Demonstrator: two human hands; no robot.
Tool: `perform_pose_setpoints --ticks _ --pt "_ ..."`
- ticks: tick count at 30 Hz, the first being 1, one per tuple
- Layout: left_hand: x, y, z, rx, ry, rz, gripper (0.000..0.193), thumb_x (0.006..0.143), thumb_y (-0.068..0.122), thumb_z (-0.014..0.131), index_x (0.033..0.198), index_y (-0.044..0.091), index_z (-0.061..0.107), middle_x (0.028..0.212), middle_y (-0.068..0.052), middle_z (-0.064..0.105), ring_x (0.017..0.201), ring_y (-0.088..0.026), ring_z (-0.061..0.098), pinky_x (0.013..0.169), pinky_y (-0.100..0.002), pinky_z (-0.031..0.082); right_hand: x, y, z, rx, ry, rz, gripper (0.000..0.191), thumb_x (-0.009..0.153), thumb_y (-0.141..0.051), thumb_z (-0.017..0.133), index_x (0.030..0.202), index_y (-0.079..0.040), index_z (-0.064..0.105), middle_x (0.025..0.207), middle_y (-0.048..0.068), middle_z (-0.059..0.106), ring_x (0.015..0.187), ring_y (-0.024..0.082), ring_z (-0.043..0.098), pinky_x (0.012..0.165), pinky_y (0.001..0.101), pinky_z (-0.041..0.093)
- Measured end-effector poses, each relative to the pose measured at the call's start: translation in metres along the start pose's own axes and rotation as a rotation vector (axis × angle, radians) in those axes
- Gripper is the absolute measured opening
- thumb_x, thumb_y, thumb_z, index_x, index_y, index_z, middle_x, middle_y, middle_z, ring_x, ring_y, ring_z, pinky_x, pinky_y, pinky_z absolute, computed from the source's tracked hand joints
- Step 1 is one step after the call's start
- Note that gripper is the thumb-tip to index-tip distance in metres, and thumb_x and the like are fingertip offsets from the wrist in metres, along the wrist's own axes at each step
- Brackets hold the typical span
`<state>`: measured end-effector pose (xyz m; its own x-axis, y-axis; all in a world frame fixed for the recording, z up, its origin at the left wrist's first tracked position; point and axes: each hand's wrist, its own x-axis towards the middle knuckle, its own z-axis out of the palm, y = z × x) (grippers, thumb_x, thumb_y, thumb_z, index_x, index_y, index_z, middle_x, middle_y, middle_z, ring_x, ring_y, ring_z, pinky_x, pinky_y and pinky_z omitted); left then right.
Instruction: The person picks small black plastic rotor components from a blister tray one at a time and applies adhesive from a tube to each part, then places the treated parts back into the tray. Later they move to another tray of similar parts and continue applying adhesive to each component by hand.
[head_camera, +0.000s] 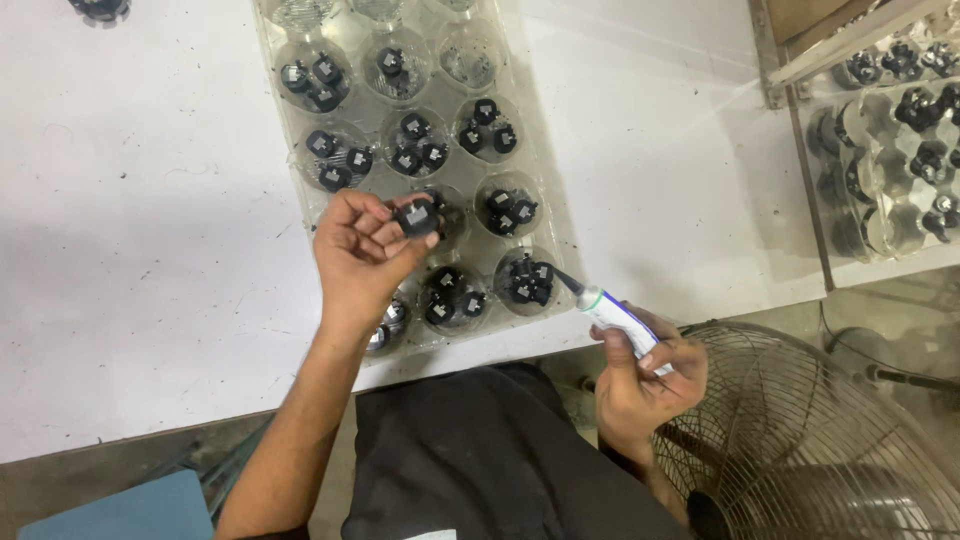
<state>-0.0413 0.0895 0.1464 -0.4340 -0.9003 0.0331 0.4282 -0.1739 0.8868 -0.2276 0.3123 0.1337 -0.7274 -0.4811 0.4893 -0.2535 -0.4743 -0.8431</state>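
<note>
From my remote feed: my left hand (362, 255) pinches 1 small black part (416, 217) between thumb and fingertips, held just above the clear plastic tray (545, 190), near its centre. My right hand (640, 380), at 4 o'clock from that part, is clenched round 1 white tube w/ a dark nozzle (605, 305); the tip points toward 10 o'clock and sits just beside the tray's near-right pocket.

The tray lies on the white table (150, 250). I count approx. 8 pockets holding black parts, mostly 3 apiece; the far-row pockets at 12 o'clock look bare, and a few pockets sit hidden under the left hand, so no full count.

At 2 o'clock, well apart, a 2nd clear tray (880, 215) carries more dark parts, too crowded to count. At 5 o'clock, below the table edge, 1 wire-guard fan (820, 440). At 7 o'clock, 1 blue box corner (130, 510). At 10 o'clock, 1 dark item (100, 8) cut by the frame edge.
</note>
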Motion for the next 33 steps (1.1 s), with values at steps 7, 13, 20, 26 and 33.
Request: perform_pose_setpoints --ticks 7,13,20,26,33 --pt "-0.065 0.016 -0.047 0.484 0.153 0.087 0.034 0.075 -0.010 0.090 0.107 -0.002 0.079 0.114 -0.013 0.060 0.072 -0.006 0.050 0.060 -0.019 0.043 -0.051 -0.027 0.072 -0.090 -0.165 0.097 0.035 0.090 0.009 0.077 0.093 -0.009 0.047 0.115 0.027 0.069 0.114 0.031 0.073 0.093 0.0385 0.066" --pt "-0.095 0.048 -0.105 0.077 0.012 -0.177 0.046 0.082 -0.011 0.084 0.127 -0.003 0.077 0.099 -0.016 0.067 0.076 -0.005 0.062 0.066 -0.017 0.054 -0.089 -0.040 0.128 -0.292 -0.324 -0.144 0.040 0.081 0.014 0.082 0.084 -0.010 0.049 0.102 0.016 0.073 0.100 0.027 0.075 0.085 0.0358 0.063" --pt "-0.125 0.094 -0.135 0.328 0.054 0.042 0.052 0.073 -0.017 0.086 0.121 -0.004 0.071 0.118 -0.012 0.065 0.090 -0.011 0.072 0.076 -0.023 0.063 -0.121 -0.047 0.175 -0.328 -0.349 -0.222 0.046 0.074 0.014 0.084 0.077 -0.012 0.045 0.102 0.017 0.073 0.098 0.030 0.074 0.081 0.0360 0.062" --pt "-0.130 0.101 -0.163 0.115 0.012 0.048 0.043 0.083 -0.021 0.071 0.122 -0.005 0.066 0.132 -0.013 0.064 0.103 -0.016 0.075 0.089 -0.032 0.065 -0.138 -0.042 0.196 -0.290 -0.349 -0.240 0.045 0.072 0.016 0.079 0.075 -0.011 0.044 0.100 0.019 0.073 0.100 0.033 0.073 0.082 0.0377 0.061" --pt "-0.134 0.109 -0.181 0.151 -0.015 0.047 0.045 0.085 -0.020 0.072 0.126 -0.005 0.064 0.122 -0.014 0.069 0.103 -0.016 0.074 0.093 -0.030 0.067 -0.142 -0.041 0.217 -0.385 -0.389 -0.322 0.046 0.073 0.017 0.078 0.074 -0.011 0.041 0.097 0.017 0.071 0.094 0.028 0.073 0.078 0.0372 0.064"
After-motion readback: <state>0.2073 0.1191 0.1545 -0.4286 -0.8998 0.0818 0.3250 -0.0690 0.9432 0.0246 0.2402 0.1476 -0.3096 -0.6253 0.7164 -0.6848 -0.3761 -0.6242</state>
